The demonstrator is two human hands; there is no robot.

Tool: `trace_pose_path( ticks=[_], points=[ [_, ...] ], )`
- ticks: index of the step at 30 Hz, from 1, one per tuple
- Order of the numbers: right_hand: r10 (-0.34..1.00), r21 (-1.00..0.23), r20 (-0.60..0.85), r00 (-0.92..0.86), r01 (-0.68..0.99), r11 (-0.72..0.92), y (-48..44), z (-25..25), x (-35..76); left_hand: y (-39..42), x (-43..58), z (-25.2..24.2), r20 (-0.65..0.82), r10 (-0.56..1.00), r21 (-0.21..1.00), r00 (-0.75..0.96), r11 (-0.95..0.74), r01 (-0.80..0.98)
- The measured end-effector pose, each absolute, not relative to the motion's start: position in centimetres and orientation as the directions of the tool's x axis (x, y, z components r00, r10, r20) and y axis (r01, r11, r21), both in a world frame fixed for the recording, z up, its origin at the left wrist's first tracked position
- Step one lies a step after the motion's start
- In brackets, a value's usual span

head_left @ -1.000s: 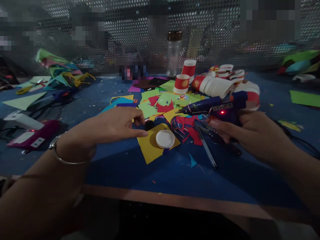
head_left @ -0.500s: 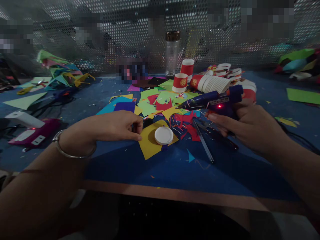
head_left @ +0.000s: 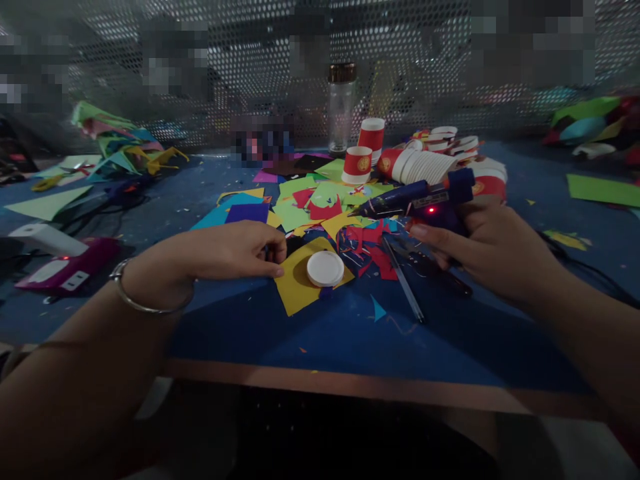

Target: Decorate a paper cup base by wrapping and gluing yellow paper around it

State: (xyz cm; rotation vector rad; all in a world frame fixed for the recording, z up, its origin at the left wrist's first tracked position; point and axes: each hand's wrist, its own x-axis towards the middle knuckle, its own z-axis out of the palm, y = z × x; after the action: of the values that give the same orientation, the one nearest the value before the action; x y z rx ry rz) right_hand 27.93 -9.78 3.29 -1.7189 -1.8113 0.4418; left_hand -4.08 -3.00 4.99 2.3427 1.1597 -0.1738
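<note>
My right hand (head_left: 480, 243) grips a dark blue hot glue gun (head_left: 400, 203) whose red light is on. Its nozzle points left, above scraps of coloured paper. My left hand (head_left: 245, 250) is loosely curled, thumb apart from the fingers, at the left edge of a yellow paper sheet (head_left: 295, 293). The thumb tip meets or lies very near that edge; contact is unclear. On the sheet sits an upside-down white paper cup or round white lid (head_left: 325, 269), seen from above, with a small dark blue piece (head_left: 326, 292) at its near side.
A pen (head_left: 404, 280) and dark-handled scissors (head_left: 445, 277) lie below the glue gun. Red paper cups (head_left: 357, 165) and a clear bottle (head_left: 341, 110) stand behind. A purple power strip (head_left: 90, 263) is at left. The table's front edge (head_left: 320, 377) runs near me.
The view has shifted slightly. My right hand has brought the glue gun a little to the left. My left hand stays beside the yellow sheet.
</note>
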Motion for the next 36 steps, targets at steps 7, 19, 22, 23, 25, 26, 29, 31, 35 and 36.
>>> trace_pose_path(
  ticks=[7, 19, 22, 23, 25, 26, 29, 31, 35, 36],
  points=[
    [0.974, -0.598, 0.225, 0.016, 0.792, 0.125, -9.6, 3.2, 28.0, -2.3, -4.2, 4.9, -0.227, 0.764, 0.536, 0.604, -0.420, 0.733],
    [0.976, -0.635, 0.215, 0.016, 0.762, 0.128, -9.7, 3.0, 28.2, -1.2, -3.4, 2.7, -0.024, 0.928, 0.769, 0.372, -0.221, 0.599],
    [0.975, -0.632, 0.220, 0.028, 0.766, 0.120, -9.8, 3.3, 28.1, -0.9, -3.5, 2.7, -0.057, 0.928, 0.825, 0.368, -0.164, 0.541],
    [0.972, -0.625, 0.234, 0.028, 0.770, 0.128, -9.8, 3.4, 28.0, -0.9, -3.5, 2.8, -0.074, 0.923, 0.829, 0.377, -0.153, 0.537],
    [0.967, -0.626, 0.254, 0.021, 0.766, 0.148, -10.0, 3.6, 27.9, -1.0, -3.6, 2.8, -0.096, 0.905, 0.826, 0.415, -0.161, 0.541],
    [0.966, -0.628, 0.258, 0.019, 0.763, 0.153, -10.0, 3.6, 27.9, -1.0, -3.6, 2.8, -0.101, 0.889, 0.822, 0.447, -0.179, 0.540],
    [0.971, -0.641, 0.239, 0.016, 0.754, 0.145, -10.1, 3.6, 27.9, -1.6, -3.0, 2.6, -0.078, 0.811, 0.828, 0.580, -0.272, 0.490],
    [0.977, -0.654, 0.211, 0.015, 0.745, 0.130, -10.1, 3.5, 27.9, -2.0, -2.5, 2.5, -0.054, 0.755, 0.841, 0.654, -0.318, 0.437],
    [0.988, -0.665, 0.145, -0.046, 0.735, 0.132, -10.2, 3.3, 27.9, -2.2, -1.7, 2.1, -0.014, 0.707, 0.821, 0.707, -0.396, 0.412],
    [0.988, -0.661, 0.136, -0.068, 0.737, 0.141, -10.3, 3.2, 27.9, -2.2, -1.5, 2.0, 0.002, 0.698, 0.813, 0.716, -0.418, 0.405]
  ],
)
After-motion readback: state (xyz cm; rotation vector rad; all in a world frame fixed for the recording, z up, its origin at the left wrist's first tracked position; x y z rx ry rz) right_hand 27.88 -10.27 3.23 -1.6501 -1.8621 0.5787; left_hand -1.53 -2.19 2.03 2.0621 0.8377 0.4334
